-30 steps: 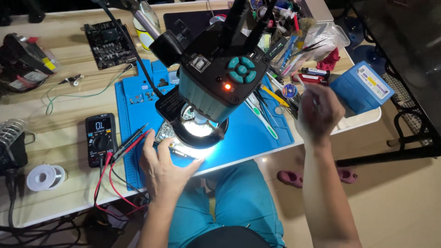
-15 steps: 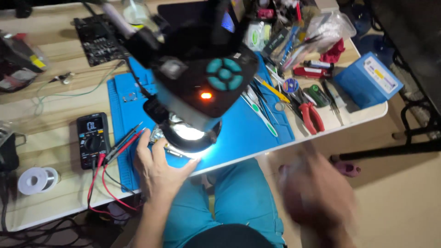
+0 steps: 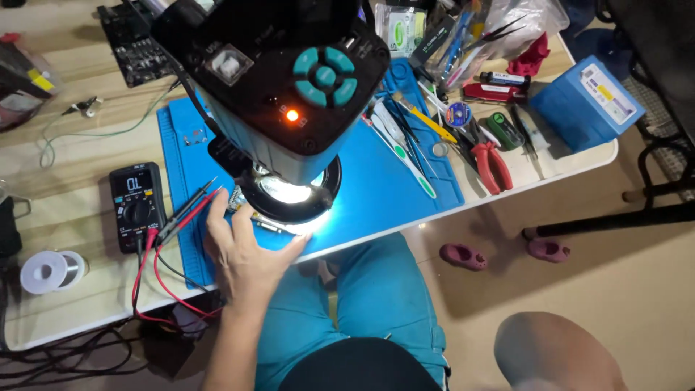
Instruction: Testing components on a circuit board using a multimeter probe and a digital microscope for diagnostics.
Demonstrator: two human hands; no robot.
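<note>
The left hand (image 3: 242, 253) is lying open at the desk's (image 3: 79, 289) front edge, fingertips steadying a small circuit board (image 3: 242, 205) under the lit microscope (image 3: 279, 108). The right hand is sitting out of view.

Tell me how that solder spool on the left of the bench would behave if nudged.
The solder spool lies flat on one flange, so it would probably slide rather than roll. Tipped on edge, its round shape looks apt to roll. Wound with metal wire, it is likely heavy for its size.
</note>
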